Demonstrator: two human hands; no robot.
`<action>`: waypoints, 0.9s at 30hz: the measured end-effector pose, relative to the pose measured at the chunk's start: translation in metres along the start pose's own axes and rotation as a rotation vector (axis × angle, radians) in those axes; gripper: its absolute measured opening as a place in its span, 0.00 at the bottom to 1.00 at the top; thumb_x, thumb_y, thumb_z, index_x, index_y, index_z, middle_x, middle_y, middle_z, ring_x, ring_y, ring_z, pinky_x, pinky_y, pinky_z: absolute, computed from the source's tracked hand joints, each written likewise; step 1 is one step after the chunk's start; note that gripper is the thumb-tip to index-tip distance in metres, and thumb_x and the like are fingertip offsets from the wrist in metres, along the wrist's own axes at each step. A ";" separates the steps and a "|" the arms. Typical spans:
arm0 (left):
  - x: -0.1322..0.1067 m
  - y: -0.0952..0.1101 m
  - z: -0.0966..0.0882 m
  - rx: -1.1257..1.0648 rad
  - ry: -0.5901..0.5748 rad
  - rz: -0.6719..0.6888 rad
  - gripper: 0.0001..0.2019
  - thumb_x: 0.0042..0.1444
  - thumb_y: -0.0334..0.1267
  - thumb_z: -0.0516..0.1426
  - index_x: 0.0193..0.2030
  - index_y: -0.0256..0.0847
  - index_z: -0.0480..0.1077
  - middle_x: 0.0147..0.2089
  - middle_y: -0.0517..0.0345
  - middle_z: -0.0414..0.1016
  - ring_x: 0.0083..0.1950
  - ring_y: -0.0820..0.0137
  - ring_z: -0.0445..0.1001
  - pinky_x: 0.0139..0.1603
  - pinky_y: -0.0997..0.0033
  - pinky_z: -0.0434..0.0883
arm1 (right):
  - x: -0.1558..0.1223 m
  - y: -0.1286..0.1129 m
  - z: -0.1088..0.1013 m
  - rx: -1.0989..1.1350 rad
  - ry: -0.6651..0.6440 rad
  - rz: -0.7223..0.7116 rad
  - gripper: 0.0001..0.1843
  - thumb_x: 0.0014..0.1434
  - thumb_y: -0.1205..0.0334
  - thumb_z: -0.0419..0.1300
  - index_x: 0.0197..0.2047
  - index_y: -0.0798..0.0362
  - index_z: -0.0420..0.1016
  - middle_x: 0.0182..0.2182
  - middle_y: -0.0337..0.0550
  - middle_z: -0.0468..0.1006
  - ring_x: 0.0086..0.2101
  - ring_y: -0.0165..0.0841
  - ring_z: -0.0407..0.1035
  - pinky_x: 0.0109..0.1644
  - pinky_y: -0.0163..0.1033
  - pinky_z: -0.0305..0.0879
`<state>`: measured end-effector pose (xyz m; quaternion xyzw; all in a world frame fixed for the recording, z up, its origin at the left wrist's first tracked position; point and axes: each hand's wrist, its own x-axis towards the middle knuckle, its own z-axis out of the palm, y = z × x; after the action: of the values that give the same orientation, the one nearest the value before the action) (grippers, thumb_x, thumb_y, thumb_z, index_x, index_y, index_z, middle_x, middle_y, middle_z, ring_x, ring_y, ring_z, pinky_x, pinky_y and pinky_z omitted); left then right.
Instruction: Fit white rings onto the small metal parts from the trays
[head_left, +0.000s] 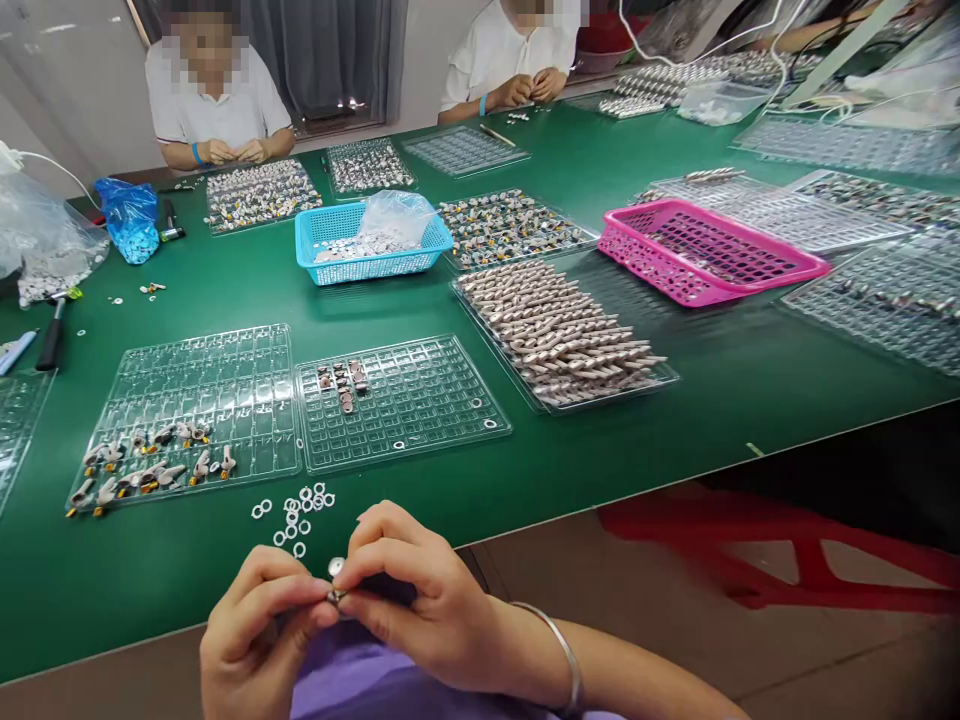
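Observation:
My left hand [259, 632] and my right hand [424, 590] meet at the table's near edge, fingertips pinched together. Between them is a small dark-and-metallic part [334, 596], mostly covered by the fingers. A small round white piece [337, 567] sticks up at the right fingertips. Just beyond the hands, several white rings [292, 531] lie loose on the green table [555, 500]. A clear tray [247, 375] holds white earbud-like pieces [150, 475] with yellow ends in its near rows. Beside it, another clear tray [420, 400] carries small brownish round parts [345, 380] and a few rings.
Stacked metallic pieces [555, 330] fill a tray right of centre. Behind stand a blue basket [367, 270] and a pink basket [697, 285]. A hammer-like tool [52, 335] lies left. Two people [217, 100] work across the table. A red stool [810, 560] is below right.

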<state>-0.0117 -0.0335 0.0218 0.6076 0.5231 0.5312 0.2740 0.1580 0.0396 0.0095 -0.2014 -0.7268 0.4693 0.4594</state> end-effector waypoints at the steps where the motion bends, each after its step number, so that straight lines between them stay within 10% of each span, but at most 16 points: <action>1: 0.000 0.000 0.001 -0.010 0.002 -0.017 0.11 0.54 0.27 0.63 0.40 0.48 0.78 0.31 0.60 0.72 0.31 0.70 0.72 0.28 0.75 0.70 | 0.000 0.000 0.000 -0.010 -0.002 -0.001 0.03 0.62 0.64 0.61 0.39 0.52 0.76 0.31 0.42 0.74 0.35 0.32 0.68 0.40 0.37 0.68; 17: -0.001 -0.005 0.002 -0.263 -0.169 -0.343 0.06 0.59 0.37 0.61 0.31 0.48 0.78 0.31 0.59 0.67 0.33 0.69 0.68 0.33 0.73 0.69 | 0.007 0.005 -0.011 -0.042 -0.064 -0.022 0.12 0.56 0.57 0.69 0.37 0.52 0.71 0.34 0.41 0.73 0.36 0.32 0.67 0.42 0.38 0.67; 27: 0.012 -0.002 0.011 -0.541 -0.225 -0.658 0.12 0.43 0.46 0.71 0.24 0.42 0.75 0.27 0.62 0.69 0.30 0.71 0.66 0.32 0.75 0.67 | 0.021 0.007 -0.014 0.193 -0.236 0.048 0.18 0.47 0.53 0.73 0.30 0.52 0.70 0.33 0.38 0.73 0.37 0.30 0.68 0.43 0.36 0.67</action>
<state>-0.0035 -0.0197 0.0211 0.3693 0.4977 0.4638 0.6331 0.1586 0.0657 0.0155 -0.1169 -0.7224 0.5681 0.3765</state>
